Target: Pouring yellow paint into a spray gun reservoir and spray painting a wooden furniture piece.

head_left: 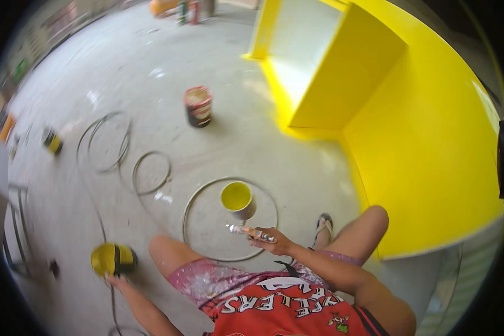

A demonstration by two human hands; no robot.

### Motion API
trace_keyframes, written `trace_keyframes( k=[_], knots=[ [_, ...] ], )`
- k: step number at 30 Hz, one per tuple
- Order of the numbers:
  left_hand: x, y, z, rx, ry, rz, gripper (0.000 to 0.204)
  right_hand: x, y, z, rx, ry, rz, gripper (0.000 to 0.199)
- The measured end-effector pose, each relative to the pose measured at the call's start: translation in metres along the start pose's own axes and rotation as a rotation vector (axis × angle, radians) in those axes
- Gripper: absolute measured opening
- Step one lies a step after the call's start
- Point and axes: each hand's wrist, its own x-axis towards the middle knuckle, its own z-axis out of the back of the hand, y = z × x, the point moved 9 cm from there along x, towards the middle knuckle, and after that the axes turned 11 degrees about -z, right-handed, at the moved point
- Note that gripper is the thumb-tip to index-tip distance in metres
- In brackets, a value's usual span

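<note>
Low on the left, my left hand (pixel 113 279) grips the near rim of an open paint can (pixel 124 257), which is yellow inside and dark outside. Whether that can rests on the floor or is lifted, I cannot tell. My right hand (pixel 274 241) is closed around the handle of a spray gun (pixel 252 231) in front of my lap. Yellow paint shows in the open cup (pixel 244 210), which appears joined to the gun. A looped hose (pixel 191 204) lies on the floor beneath the gun.
To the right stands a large bright yellow painted panel structure (pixel 425 151). A red-and-dark bucket (pixel 199 109) sits ahead on the grey floor. Farther left are a small dark-and-yellow can (pixel 52 143), more hose coils (pixel 130 137) and a metal frame (pixel 19 229). Bottles (pixel 194 12) stand at the far edge.
</note>
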Motion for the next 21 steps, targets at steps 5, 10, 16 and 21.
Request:
trace_keyframes(
  k=[5,10,16,21],
  knots=[
    [-0.025,-0.011,-0.066,-0.028,0.072,-0.187,0.035,0.017,0.013,0.011,-0.068,-0.078,0.033,0.032],
    [-0.042,-0.009,-0.115,0.161,0.135,-0.276,0.031,0.021,-0.007,-0.003,-0.004,-0.093,-0.094,0.031],
    [-0.038,-0.02,-0.131,0.355,0.161,-0.365,0.026,0.032,0.021,-0.021,0.07,-0.083,0.057,0.033],
    [-0.021,-0.041,-0.13,0.481,0.171,-0.467,0.022,0.048,0.019,-0.038,0.005,0.073,0.083,0.031]
  ],
)
